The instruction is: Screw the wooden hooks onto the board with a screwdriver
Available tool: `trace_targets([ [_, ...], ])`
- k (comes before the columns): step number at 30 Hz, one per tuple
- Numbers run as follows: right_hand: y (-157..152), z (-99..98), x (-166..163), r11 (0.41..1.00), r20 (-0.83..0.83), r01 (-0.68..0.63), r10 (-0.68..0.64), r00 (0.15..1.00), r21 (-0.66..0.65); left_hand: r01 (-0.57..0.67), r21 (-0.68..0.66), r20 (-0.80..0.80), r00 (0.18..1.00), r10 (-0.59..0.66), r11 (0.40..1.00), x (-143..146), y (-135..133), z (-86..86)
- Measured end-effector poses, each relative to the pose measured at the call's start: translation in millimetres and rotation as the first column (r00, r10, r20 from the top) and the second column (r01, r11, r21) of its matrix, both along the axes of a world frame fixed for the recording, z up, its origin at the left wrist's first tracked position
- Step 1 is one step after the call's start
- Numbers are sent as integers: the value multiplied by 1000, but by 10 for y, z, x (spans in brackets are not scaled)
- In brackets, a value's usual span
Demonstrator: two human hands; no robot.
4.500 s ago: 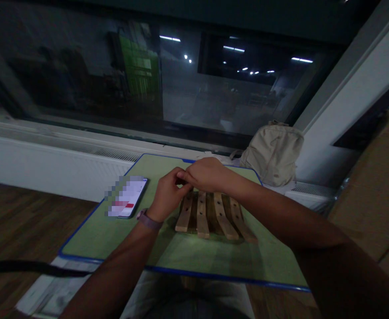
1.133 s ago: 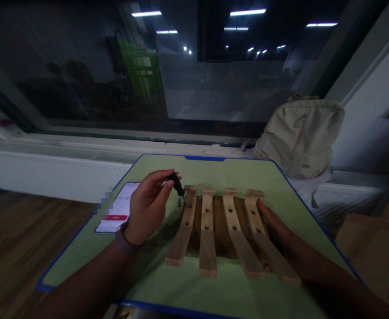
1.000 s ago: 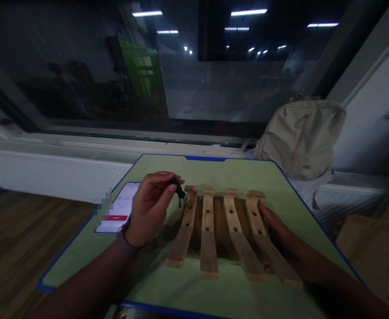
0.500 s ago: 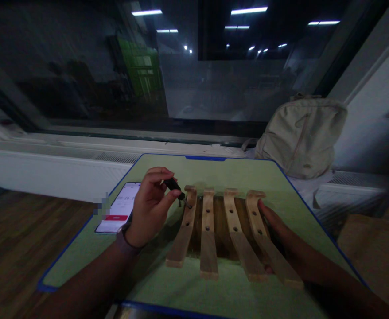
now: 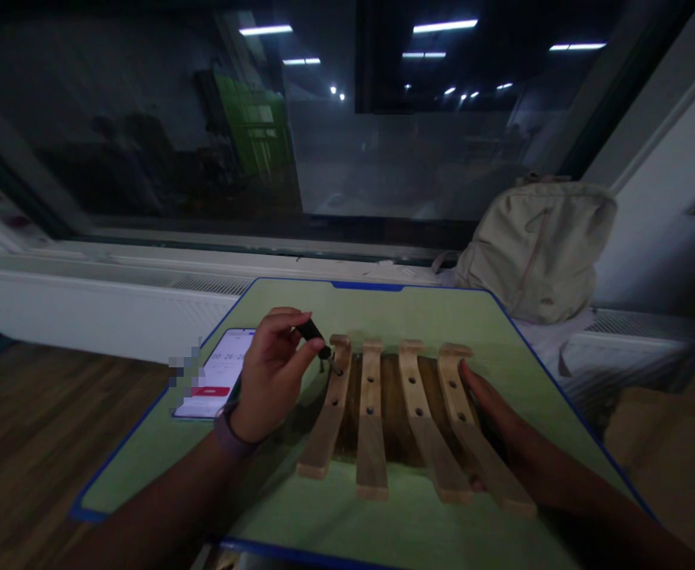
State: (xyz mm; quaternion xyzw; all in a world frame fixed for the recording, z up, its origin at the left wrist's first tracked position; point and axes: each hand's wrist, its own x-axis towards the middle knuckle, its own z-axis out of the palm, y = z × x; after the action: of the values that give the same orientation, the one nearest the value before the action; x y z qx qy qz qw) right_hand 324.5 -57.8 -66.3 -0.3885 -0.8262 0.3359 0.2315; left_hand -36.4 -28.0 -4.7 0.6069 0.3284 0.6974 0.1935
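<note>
My left hand [image 5: 273,380] is closed round the black handle of a small screwdriver [image 5: 312,333]. The tool slants down to the right, its metal tip at the upper hole of the leftmost wooden hook [image 5: 336,388]. Several such pale curved hooks, each with two dark holes, lie side by side across a brown wooden board [image 5: 392,404]. My right hand [image 5: 505,416] grips the right end of this wooden hook rack, thumb along the outermost hook [image 5: 465,416] and the other fingers mostly hidden beneath.
The rack is over a green table [image 5: 300,507] with a blue rim. Left of my left wrist lies a phone [image 5: 214,376] with a lit screen. A beige backpack [image 5: 543,245] stands on the sill by the dark window, and a cardboard box [image 5: 662,435] is at the right.
The view has tilted up slightly. The screwdriver stays at the same upper hole, with little visible movement of either hand or the rack.
</note>
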Motion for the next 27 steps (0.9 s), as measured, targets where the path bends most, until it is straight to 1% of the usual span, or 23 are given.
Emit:
trace_targets([
  [2, 5, -16, -1, 1000, -10, 1, -1, 1000, 15, -26, -31, -3, 1000, 26, 999, 0, -3, 2],
  [5, 3, -24, -5, 1000, -35, -1, 1, 999, 19, 9, -121, 8, 1000, -8, 993, 10, -31, -7],
  [7, -3, -12, -15, 1000, -49, 3, -3, 999, 10, 34, -153, 14, 999, -32, 988, 14, -45, -21],
  [9, -8, 8, -30, 1000, -47, 12, -13, 999, -5, 50, -140, 11, 999, -49, 989, 11, -39, -34],
  [12, -7, 31, -51, 1000, -46, 9, -10, 999, -10, 50, -49, 11, 999, -50, 998, -5, 5, -47],
  [14, -4, 38, -58, 1000, -50, -12, 13, 999, 7, -12, 6, 18, 1000, 12, 1000, -15, 33, -56],
  [15, -4, 39, -58, 999, -51, -28, 29, 998, 18, -50, 12, 22, 999, 50, 999, -17, 41, -61],
  [17, -5, 40, -53, 998, -43, -45, 46, 998, 33, -88, -25, 36, 995, 89, 996, -13, 37, -72],
  [20, -8, 35, -38, 999, -34, -42, 43, 998, 13, -14, -104, 74, 997, 22, 995, 3, 4, -86],
  [22, -3, 24, -30, 999, -47, -48, 47, 998, -9, 38, -120, 81, 996, -28, 992, 9, -14, -89],
  [25, 10, 8, -27, 998, -49, -58, 58, 997, 4, 67, -84, 56, 996, -63, 994, -4, -13, -88],
  [27, 19, 7, -27, 998, -44, -51, 52, 998, 23, 45, -41, 43, 998, -43, 998, -18, 0, -87],
])
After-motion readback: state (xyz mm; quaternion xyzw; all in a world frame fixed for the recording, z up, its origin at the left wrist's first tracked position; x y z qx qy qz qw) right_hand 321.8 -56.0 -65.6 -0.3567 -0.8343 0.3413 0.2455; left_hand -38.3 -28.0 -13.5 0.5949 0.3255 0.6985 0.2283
